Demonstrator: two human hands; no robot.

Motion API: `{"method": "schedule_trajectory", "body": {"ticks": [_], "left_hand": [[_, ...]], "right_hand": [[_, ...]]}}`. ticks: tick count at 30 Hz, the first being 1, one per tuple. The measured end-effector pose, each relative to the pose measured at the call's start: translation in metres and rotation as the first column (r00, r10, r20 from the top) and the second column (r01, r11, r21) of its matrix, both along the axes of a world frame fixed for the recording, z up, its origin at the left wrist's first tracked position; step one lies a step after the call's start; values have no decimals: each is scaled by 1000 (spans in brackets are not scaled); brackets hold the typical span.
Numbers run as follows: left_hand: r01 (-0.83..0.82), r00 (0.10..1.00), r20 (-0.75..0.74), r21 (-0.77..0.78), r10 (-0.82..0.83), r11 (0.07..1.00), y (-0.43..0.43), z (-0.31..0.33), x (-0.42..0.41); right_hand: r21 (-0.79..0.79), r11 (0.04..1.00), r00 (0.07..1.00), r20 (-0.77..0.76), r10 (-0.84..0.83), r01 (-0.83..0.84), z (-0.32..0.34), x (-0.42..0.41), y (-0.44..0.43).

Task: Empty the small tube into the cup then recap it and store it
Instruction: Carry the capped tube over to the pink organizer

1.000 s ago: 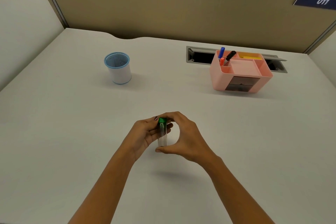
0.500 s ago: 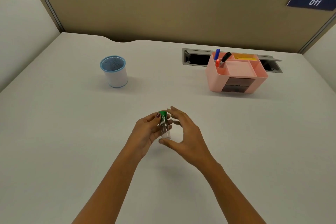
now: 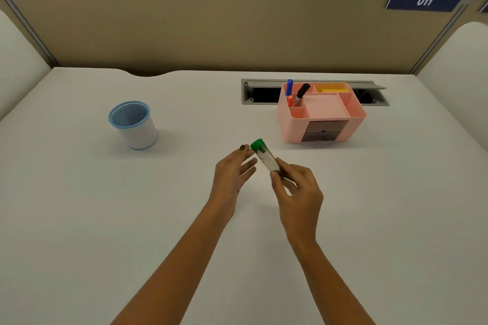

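A small clear tube (image 3: 267, 159) with a green cap (image 3: 257, 145) is tilted, cap end up and to the left, above the middle of the desk. My right hand (image 3: 297, 188) pinches its lower end between thumb and fingers. My left hand (image 3: 232, 170) is beside it with fingers spread, and its fingertips reach up to the green cap. The cup (image 3: 133, 124), white with a blue rim, stands upright at the left. A pink desk organiser (image 3: 322, 113) stands at the back right.
Blue, red and black markers (image 3: 295, 92) stand in the organiser's left compartment, and something yellow lies in its back compartment. A grey cable slot (image 3: 260, 92) is sunk into the desk behind it. A beige partition wall runs along the desk's back edge.
The tube passed from my left hand's grip to my right hand's. It has tilted from upright to leaning left and sits higher and further from me. My left hand has opened.
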State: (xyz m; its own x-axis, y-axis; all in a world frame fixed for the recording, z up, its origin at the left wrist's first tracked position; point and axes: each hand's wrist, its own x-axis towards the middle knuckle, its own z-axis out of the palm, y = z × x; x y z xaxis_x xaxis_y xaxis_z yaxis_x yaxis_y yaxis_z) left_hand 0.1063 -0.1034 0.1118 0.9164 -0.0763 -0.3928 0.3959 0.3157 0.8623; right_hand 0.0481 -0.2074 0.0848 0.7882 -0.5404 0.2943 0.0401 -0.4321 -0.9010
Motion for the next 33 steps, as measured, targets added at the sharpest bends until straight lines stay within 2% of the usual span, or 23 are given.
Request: {"method": "schedule_trajectory", "body": {"ticks": [3, 6, 8, 14, 23, 33], "left_hand": [[32, 999, 25, 211, -38, 977, -29, 2, 26], [8, 987, 142, 435, -78, 900, -55, 1, 48], [-14, 984, 164, 494, -77, 869, -73, 0, 65], [38, 998, 32, 456, -59, 889, -119, -8, 119], [55, 980, 129, 554, -151, 831, -139, -28, 141], [45, 981, 134, 545, -140, 837, -140, -33, 140]], "right_hand": [[15, 993, 992, 30, -119, 119, 3, 19, -26], [46, 971, 970, 58, -235, 233, 6, 38, -50], [65, 953, 951, 72, -300, 296, 8, 53, -67], [71, 896, 892, 91, -443, 438, 8, 100, -110], [-66, 868, 870, 54, -490, 492, 4, 148, -147], [-207, 857, 876, -6, -483, 472, 2, 158, -155]]}}
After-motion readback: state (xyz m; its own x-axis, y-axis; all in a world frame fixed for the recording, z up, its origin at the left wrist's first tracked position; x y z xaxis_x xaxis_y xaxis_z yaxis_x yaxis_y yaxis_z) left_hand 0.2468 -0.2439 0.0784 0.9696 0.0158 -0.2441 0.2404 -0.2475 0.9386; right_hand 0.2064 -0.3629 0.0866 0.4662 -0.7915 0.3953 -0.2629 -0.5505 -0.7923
